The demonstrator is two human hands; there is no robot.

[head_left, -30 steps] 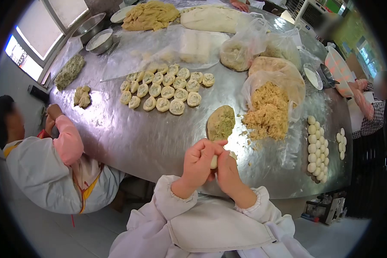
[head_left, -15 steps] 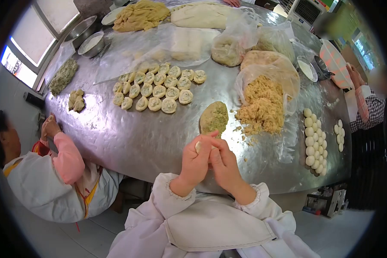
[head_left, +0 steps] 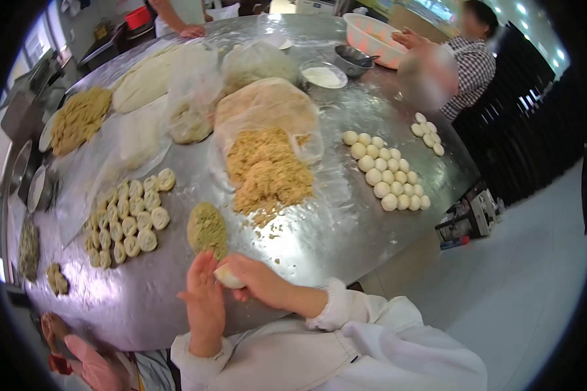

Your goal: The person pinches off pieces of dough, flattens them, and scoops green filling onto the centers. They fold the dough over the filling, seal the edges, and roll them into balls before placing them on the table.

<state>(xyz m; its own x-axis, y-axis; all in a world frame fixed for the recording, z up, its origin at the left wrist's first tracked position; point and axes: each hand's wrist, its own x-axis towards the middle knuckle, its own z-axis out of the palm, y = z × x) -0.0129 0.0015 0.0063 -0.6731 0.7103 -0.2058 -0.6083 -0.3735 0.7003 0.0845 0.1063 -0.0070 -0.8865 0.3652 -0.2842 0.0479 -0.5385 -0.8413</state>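
Observation:
My right hand [head_left: 259, 281] curls around a pale round dough ball [head_left: 228, 276], its fingers closed on it. Beside the ball stands my left hand [head_left: 206, 301], fingers stretched out and thumb spread, palm facing it. Just beyond my fingertips on the metal table lies a flattened oval lump of green-flecked filling [head_left: 207, 226]. Farther off, a heap of crumbly orange-brown filling [head_left: 270, 173] spills out of a clear plastic bag [head_left: 306, 124]. Rows of spiral dough pieces [head_left: 129, 226] sit to the left. On the right are rows of smooth white dough balls [head_left: 388, 177].
Flattened dough rounds [head_left: 428, 135] lie at the far right, near a co-worker in a checked top [head_left: 471, 73]. Bowls [head_left: 324, 76] and a large pink basin [head_left: 376, 40] stand at the back. Another person's hands [head_left: 53, 326] are at the lower left edge.
My view has swung to the right, so the table appears shifted left. My hands have gone from pressed together to apart, with the left fingers straightened and the dough ball in my right hand.

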